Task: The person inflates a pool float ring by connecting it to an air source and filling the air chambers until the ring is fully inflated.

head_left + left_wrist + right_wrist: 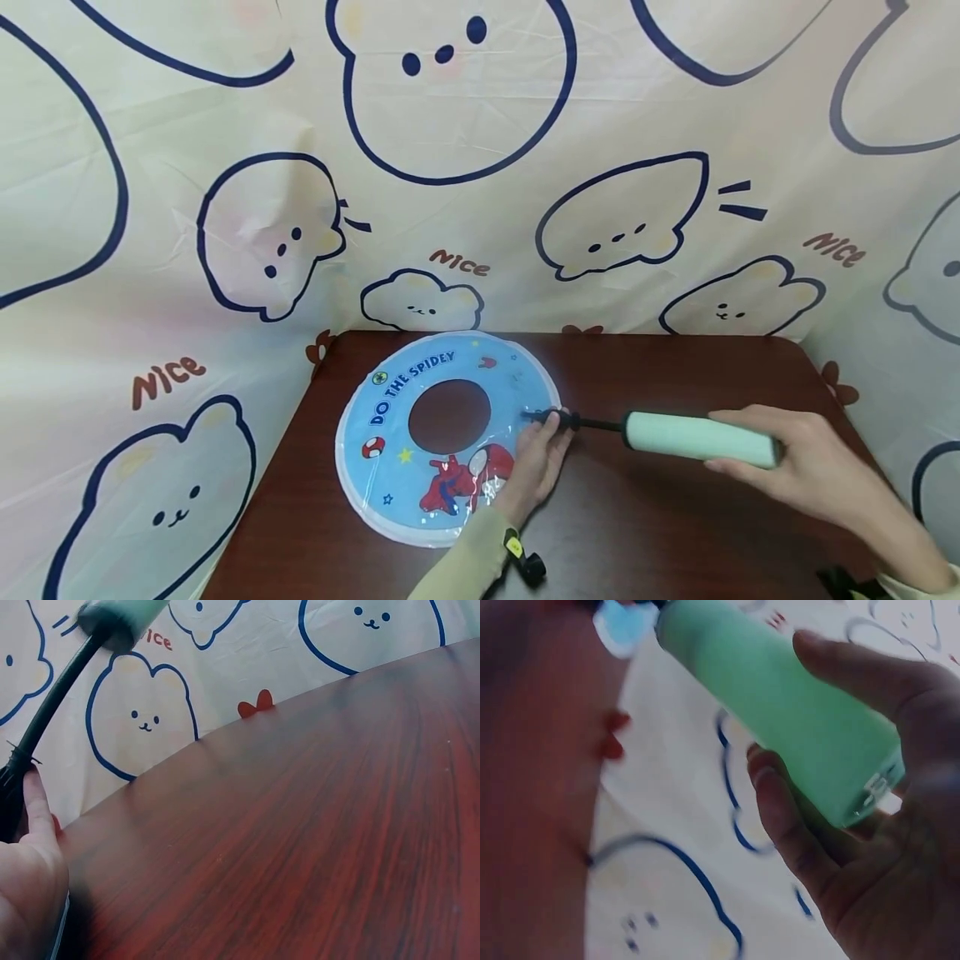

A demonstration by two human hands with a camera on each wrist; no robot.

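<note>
A blue swim ring (382, 479) with a white edge, cartoon prints and "DO THE SPIDEY" lettering is on the brown table, its centre hole to the back. My left hand (534, 467) pinches the black nozzle end of a hand pump at the ring's right side. Whether the nozzle sits inside a valve is hidden by the fingers. The pump's mint-green barrel (690, 437) points right, joined to the nozzle by a thin black rod (60, 697). Around the barrel's far right end, my right hand (900, 817) grips with thumb and fingers.
The dark brown wooden table (637, 533) extends in front and to the right. A pale curtain (480, 217) with cartoon bear outlines hangs behind the table's back edge and along its sides. A black strap with a small device (528, 567) is on the left wrist.
</note>
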